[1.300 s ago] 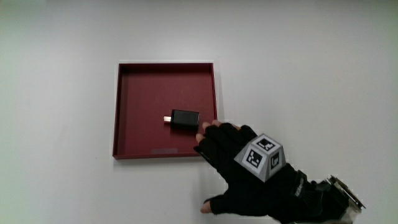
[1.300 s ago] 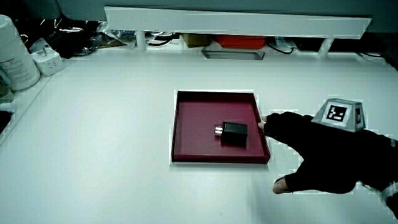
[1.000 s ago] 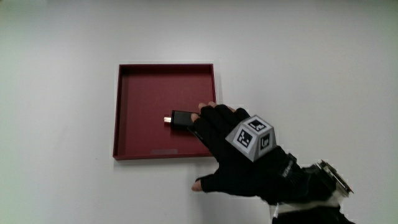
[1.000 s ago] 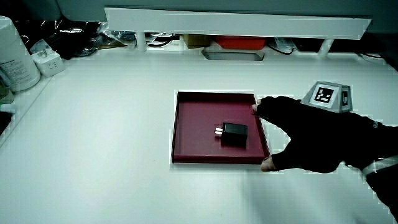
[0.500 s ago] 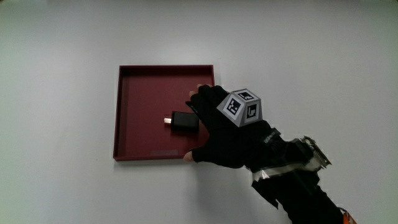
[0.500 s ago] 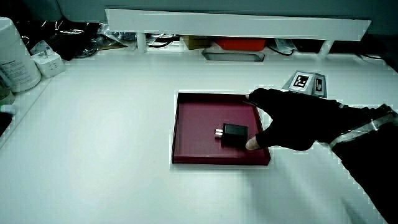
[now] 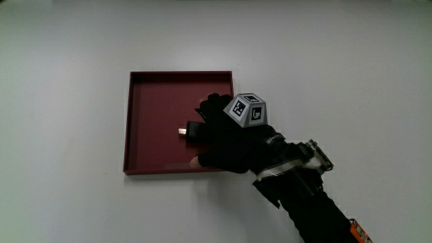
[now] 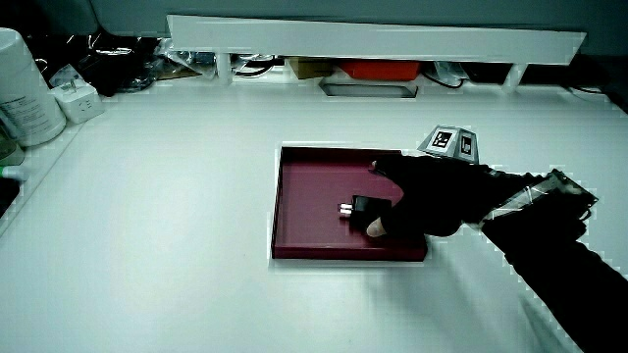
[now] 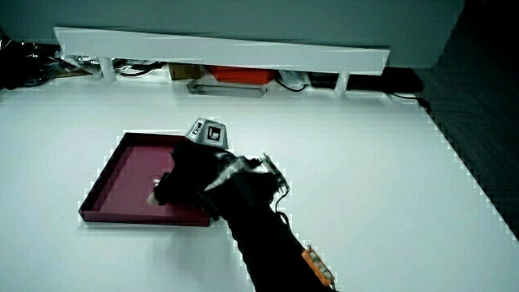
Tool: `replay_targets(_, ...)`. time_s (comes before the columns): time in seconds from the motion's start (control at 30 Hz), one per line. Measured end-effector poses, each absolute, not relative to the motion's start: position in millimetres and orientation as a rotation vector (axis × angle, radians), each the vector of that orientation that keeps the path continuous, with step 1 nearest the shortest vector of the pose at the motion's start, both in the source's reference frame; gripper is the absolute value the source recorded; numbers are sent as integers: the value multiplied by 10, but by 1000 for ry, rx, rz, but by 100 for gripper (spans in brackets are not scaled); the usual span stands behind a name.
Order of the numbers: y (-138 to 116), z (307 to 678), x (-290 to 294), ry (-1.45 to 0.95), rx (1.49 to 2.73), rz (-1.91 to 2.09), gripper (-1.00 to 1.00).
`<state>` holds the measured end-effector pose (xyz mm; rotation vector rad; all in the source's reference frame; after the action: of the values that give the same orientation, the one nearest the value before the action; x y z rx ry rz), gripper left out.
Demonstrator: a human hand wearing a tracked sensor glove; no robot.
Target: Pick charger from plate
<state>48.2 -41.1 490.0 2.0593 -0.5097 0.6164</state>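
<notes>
A small black charger (image 7: 192, 129) with a metal plug lies in the dark red square plate (image 7: 145, 101). The gloved hand (image 7: 202, 135) hovers low over it and covers most of its body, so only the plug end shows. The fingers are spread, with the thumb (image 8: 375, 227) at the charger's edge nearer the person and the other fingers arched above it. In a side view the charger (image 8: 359, 205) peeks out from under the hand (image 8: 378, 196) on the plate (image 8: 304, 196). In a side view the hand (image 9: 174, 182) hides the charger on the plate (image 9: 122, 178).
A low white partition (image 8: 373, 39) runs along the table's edge farthest from the person, with a red item (image 8: 378, 67) and cables under it. A white bottle (image 8: 20, 88) and a white adapter (image 8: 74, 98) stand at the table's corner.
The hand moved from the table beside the plate in over its rim and now covers the charger. The charger has not moved.
</notes>
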Motion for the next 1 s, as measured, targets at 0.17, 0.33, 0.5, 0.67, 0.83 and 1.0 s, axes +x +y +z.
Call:
replay_targets(0.17,-404,5062,392,-498,2053,614,0)
replay_targets(0.33,-394,5247,368,-458,2031,613,0)
replay_targets(0.5,-386,5323,362,-434,2039,629,0)
replay_targets(0.67,-375,5349,351,-420,2068,616,6)
replay_targets(0.83,-367,5326,343,-437,2100,637,20)
replay_targets(1.0,-364,5283,363,-437,2168,678,34)
